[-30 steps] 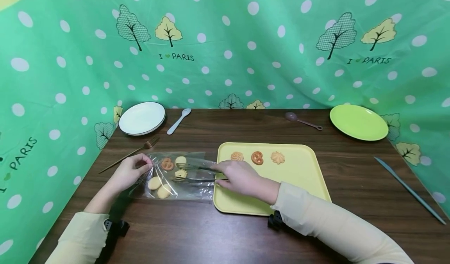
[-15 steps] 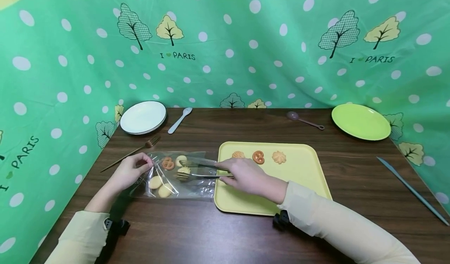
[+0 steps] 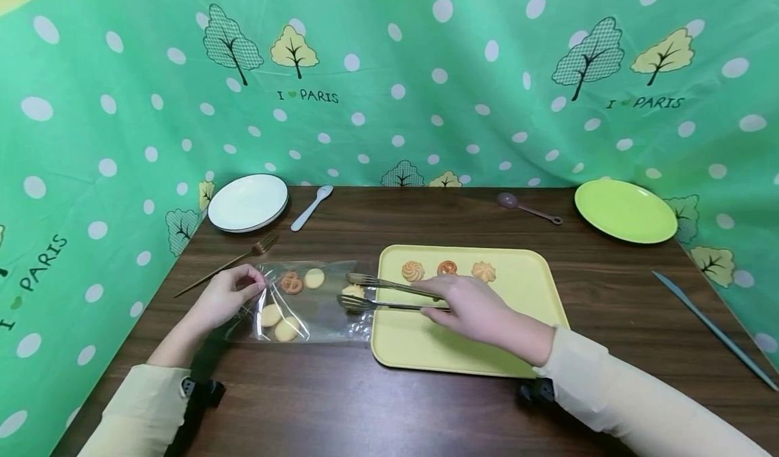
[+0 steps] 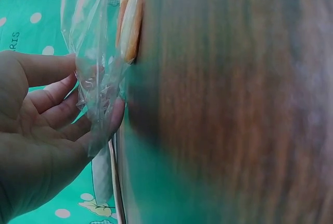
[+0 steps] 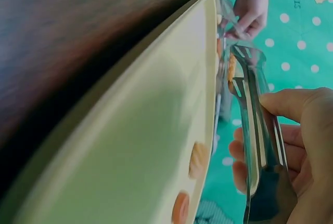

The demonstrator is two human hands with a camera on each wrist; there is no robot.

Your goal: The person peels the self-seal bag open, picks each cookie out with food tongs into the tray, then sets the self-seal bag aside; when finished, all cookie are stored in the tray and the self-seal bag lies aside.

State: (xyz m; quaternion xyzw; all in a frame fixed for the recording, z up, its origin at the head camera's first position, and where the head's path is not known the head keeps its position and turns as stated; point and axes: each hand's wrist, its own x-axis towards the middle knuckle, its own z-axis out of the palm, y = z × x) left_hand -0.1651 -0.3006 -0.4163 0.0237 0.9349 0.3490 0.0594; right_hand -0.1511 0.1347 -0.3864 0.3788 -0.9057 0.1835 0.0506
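My left hand [image 3: 224, 300] pinches the left end of a clear plastic bag [image 3: 328, 328] lying on the table; the left wrist view shows its crinkled film [image 4: 96, 86] between thumb and fingers. Inside lie a pretzel-shaped cookie [image 3: 291, 282] and several plain round cookies [image 3: 286, 329]. My right hand [image 3: 475, 311] grips metal tongs [image 3: 395, 305] over the yellow tray [image 3: 462, 339]. Between the tong tips, near the bag's right end, is a pale ridged cookie [image 3: 355, 291], also visible in the right wrist view. Along the tray's far side sit a swirl cookie [image 3: 412, 271], a pretzel cookie [image 3: 447, 268] and a flower-shaped cookie [image 3: 483, 272].
A white plate [image 3: 247, 203], a pale spoon-shaped utensil [image 3: 312, 208] and a brown fork [image 3: 228, 264] lie at left. Toward the back right are a purple spoon [image 3: 528, 210] and a green plate [image 3: 625, 211]. A blue knife [image 3: 712, 328] lies at the right edge.
My right hand has moved right, drawing the tongs and the ridged cookie from the bag's middle toward its right end. My left hand keeps its place on the bag.
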